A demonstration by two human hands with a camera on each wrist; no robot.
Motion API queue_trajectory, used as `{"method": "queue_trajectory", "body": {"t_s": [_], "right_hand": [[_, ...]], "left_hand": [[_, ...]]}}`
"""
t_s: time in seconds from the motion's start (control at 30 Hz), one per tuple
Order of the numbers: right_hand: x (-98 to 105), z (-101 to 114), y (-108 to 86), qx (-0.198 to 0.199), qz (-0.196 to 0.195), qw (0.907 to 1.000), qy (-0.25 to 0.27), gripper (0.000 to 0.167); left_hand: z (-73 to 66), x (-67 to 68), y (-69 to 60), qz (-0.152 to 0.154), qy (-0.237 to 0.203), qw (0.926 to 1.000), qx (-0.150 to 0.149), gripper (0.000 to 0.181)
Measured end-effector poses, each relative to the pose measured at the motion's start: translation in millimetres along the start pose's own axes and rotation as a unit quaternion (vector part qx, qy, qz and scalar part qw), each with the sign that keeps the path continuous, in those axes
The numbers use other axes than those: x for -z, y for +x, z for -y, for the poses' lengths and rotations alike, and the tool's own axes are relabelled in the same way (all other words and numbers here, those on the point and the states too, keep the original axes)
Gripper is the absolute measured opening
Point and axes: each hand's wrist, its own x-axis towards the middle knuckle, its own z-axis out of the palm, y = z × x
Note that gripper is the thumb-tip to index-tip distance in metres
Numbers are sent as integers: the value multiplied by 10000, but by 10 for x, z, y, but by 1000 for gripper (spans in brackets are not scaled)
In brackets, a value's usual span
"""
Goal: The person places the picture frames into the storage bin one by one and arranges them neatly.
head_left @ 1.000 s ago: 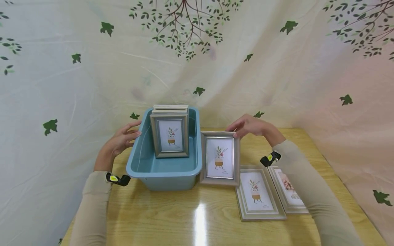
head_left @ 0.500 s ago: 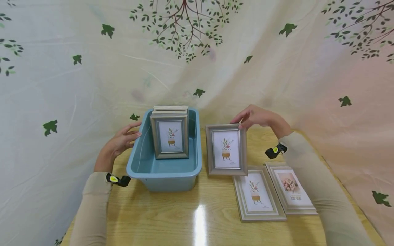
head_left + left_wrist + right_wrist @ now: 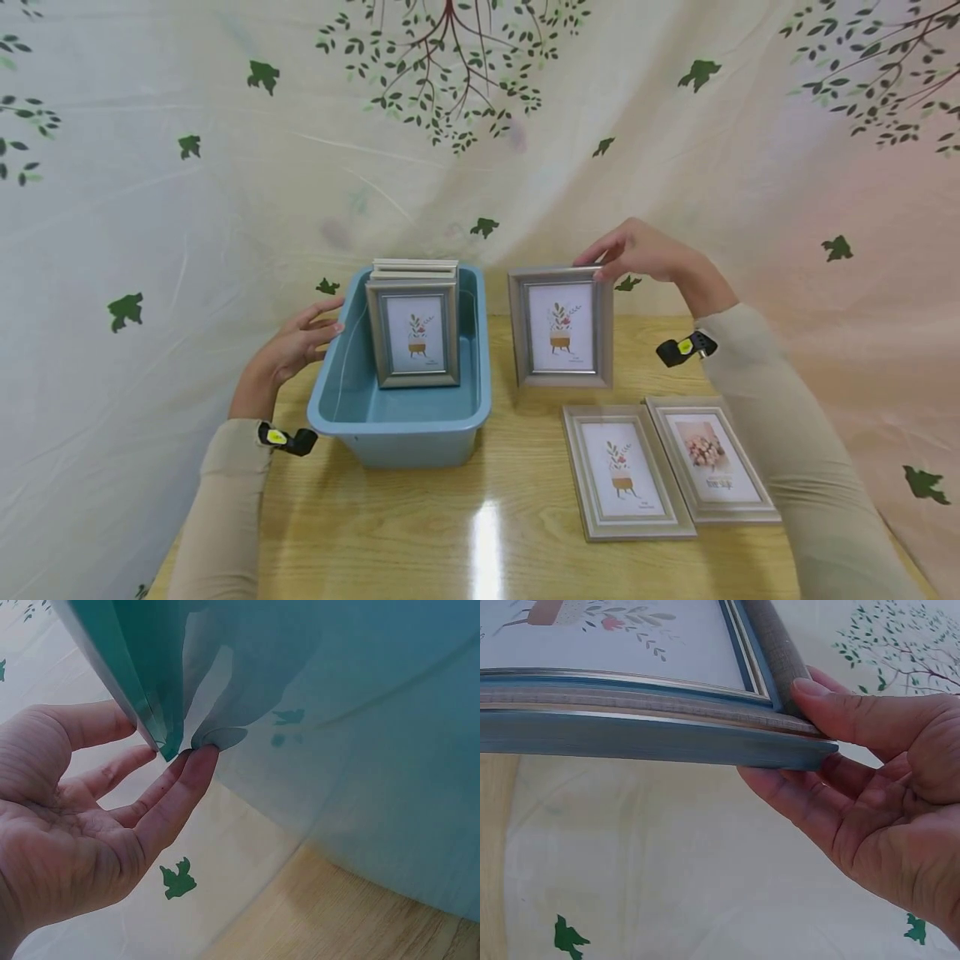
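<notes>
My right hand [image 3: 645,250] pinches the upper right corner of a silver-grey picture frame [image 3: 517,329]. Its thumb lies on the front and its fingers lie behind, as the right wrist view shows. The frame is held upright to the right of a blue plastic bin [image 3: 412,448] and shows a potted plant picture. Against the bin's left rim rests my left hand [image 3: 292,346]. In the left wrist view its fingertips [image 3: 202,754] touch the outer wall under the rim. Standing inside the bin, a similar picture frame [image 3: 416,379] leans on others behind it.
Two more picture frames lie flat on the wooden table [image 3: 420,533] at the right: a plant picture frame [image 3: 637,475] and a flower picture frame [image 3: 708,454]. Their edges nearly meet. A pale cloth backdrop [image 3: 555,183] with printed leaves hangs behind the table.
My right hand has moved the picture frame away from the bin's side, back and slightly right. The flat frames are now uncovered. My left hand stays at the bin.
</notes>
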Motion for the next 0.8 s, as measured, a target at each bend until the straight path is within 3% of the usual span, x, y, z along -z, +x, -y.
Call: {"method": "queue_trajectory", "body": {"t_s": [0.4, 0.63, 0.8], "right_hand": [[116, 339, -86, -21, -1012, 9946, -236, 27], [159, 490, -119, 286, -1839, 9824, -129, 27], [162, 611, -141, 482, -2221, 9738, 51, 28]], "left_hand": [[-4, -20, -24, -19, 14, 10000, 85, 70], [-13, -41, -45, -25, -27, 9999, 105, 69], [-16, -57, -51, -78, -17, 9999, 130, 69]]}}
